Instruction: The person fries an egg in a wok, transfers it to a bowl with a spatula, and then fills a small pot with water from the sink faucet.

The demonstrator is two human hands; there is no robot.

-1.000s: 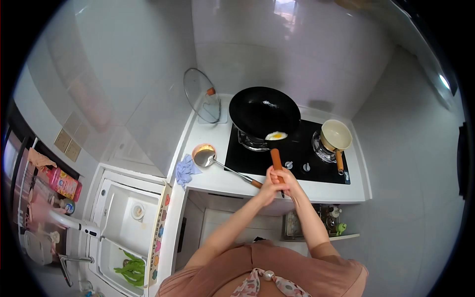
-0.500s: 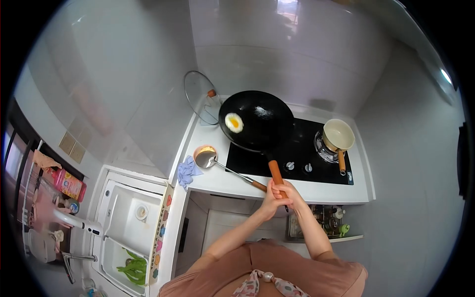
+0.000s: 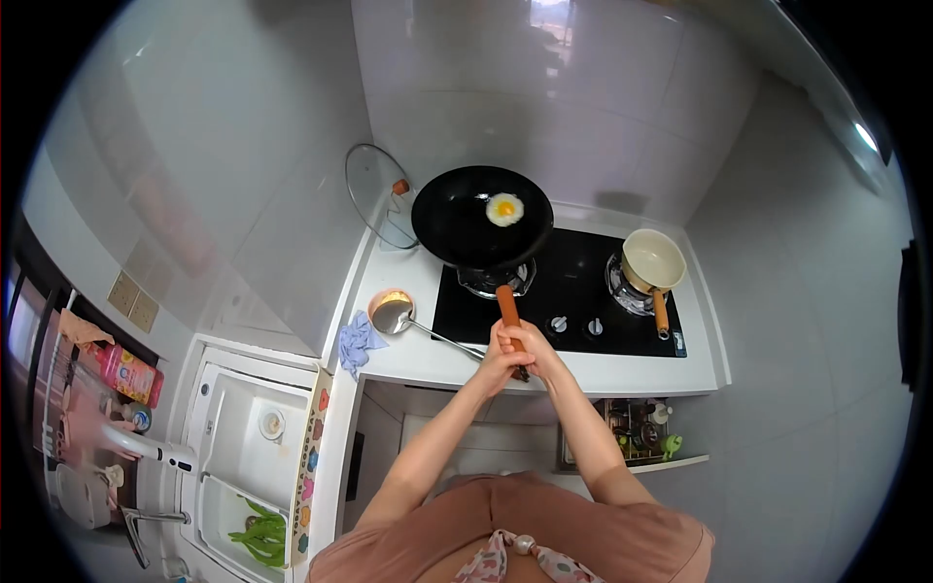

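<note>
Wok (image 3: 465, 231), black, above the L. burner (image 3: 498, 281) of the hob (image 3: 578, 277). My forearms reach fwd. from the lower edge, converging in a V; my L. hand (image 3: 494, 364) and R. hand (image 3: 535, 352) are together, clamped round the wooden handle (image 3: 508, 306), whose fwd. end projects past my fingers.

Wok lies fwd. of my hands, slightly L. of them, its hollow facing up; a fried egg (image 3: 504, 209) sits in it, yolk up, R. of centre. Ladle (image 3: 393, 316) rests w/ its head over a pink bowl (image 3: 374, 304), shaft running diag. to my hands. Small pot (image 3: 653, 258) stands on the R. burner, hdl. toward me.

Obscured: ladle's grip (behind my hands); most of the L. burner (under the wok, so I can't tell if the two touch); bowl's contents, partly, under the ladle head. Overlapping fingers are hard to tell apart. Torso cut off at bottom.
</note>
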